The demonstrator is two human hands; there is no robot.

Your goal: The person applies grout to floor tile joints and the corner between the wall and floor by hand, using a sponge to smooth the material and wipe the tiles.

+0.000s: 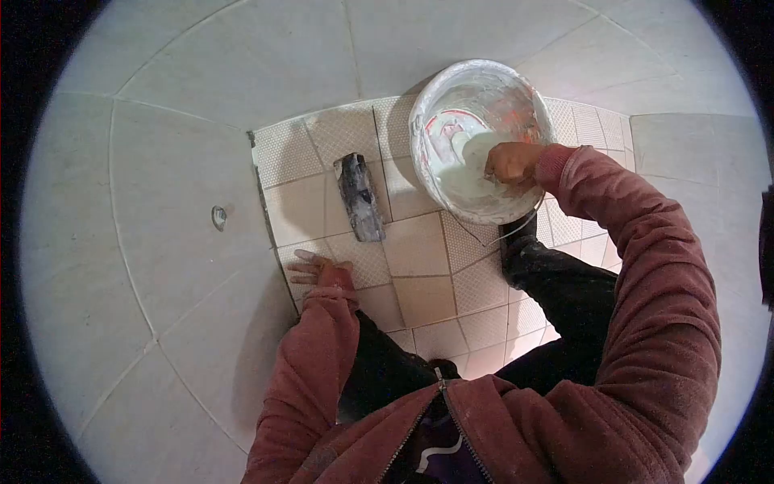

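Note:
My right hand (513,163) reaches into a bucket (419,153) whose walls are smeared with white paste. Its fingers are curled closed over the wet white mix (459,173); what they hold, if anything, I cannot tell. My left hand (321,271) lies with its fingers spread on the tiled floor (419,246), close to the left wall. Between the left hand and the bucket lies a long dark block (359,198), streaked with white residue.
Large pale tiles cover the left wall (177,242) and the far wall (266,56). A small round metal fitting (218,218) sits in the left wall. The bucket's wire handle (484,242) hangs toward me, beside my dark shoe (518,234).

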